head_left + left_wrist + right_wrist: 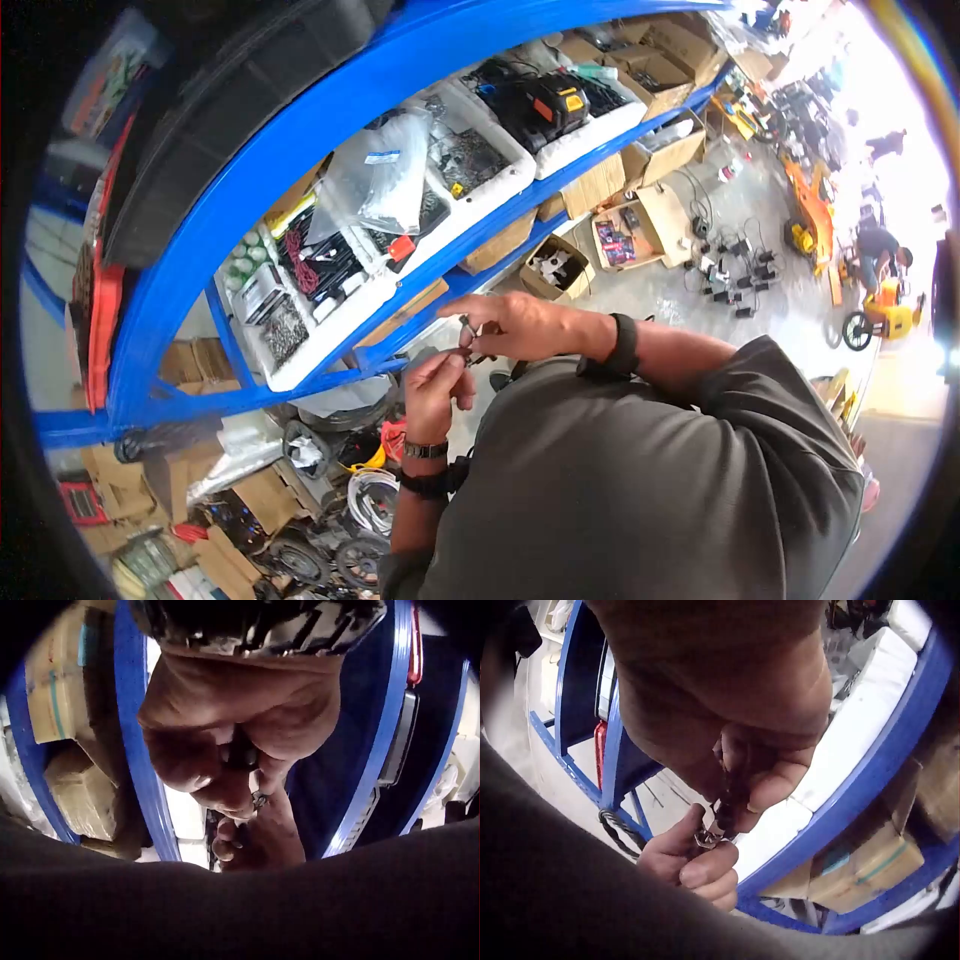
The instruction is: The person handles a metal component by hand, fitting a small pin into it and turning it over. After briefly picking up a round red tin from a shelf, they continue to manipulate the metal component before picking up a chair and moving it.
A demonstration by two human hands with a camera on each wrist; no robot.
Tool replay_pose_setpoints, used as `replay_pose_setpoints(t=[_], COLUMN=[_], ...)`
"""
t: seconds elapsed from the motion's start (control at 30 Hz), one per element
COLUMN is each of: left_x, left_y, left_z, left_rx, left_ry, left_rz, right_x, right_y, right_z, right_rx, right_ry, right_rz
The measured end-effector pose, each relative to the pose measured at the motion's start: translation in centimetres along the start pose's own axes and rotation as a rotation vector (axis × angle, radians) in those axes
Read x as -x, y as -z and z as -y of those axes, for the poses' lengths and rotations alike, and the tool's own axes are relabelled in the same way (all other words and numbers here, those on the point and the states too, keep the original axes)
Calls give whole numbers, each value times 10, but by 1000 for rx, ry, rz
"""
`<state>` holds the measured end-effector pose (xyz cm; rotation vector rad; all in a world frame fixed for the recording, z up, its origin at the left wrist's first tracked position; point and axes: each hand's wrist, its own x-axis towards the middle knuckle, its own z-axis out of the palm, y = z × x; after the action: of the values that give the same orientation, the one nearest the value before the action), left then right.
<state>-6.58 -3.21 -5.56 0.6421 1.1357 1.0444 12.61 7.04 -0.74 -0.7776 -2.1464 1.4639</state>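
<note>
Your two hands meet just below the middle of the frame in the head view, over the gap between your shirt (640,480) and the blue shelf edge (420,285). Your left hand (432,398) is curled, thumb and fingers pinching a small metal part (466,336); your right hand (525,325), coming in from the right, curls its fingers round the same part from the other side. The part's exact shape is too small to tell.

Past the edge, up and left of your hands, sit white foam trays (385,285) of small hardware and a clear plastic bag (375,170). An open carton (556,268) lies beyond your right hand, lower than the shelf. The tightest side is toward the blue edge; grey floor (640,300) opens toward the upper right.
</note>
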Motion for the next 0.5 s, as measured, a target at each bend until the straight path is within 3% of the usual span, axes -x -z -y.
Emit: replay_pose_setpoints(t=[0.07, 0.2, 0.33, 0.5], left_x=[-22, -53, -77, -93], left_y=[-11, -35, -49, -72], left_z=[-12, -18, -19, -31], left_rx=[-129, -402, -502, -431], left_ry=[30, -166, -247, -25], left_rz=[76, 159, 79, 67], right_x=[4, 16, 10, 5], right_y=[12, 42, 69, 107], right_z=[-12, -27, -40, -58], right_rx=[20, -38, -75, -61], right_ry=[39, -15, -29, 91], right_rz=[-77, -202, -208, -127])
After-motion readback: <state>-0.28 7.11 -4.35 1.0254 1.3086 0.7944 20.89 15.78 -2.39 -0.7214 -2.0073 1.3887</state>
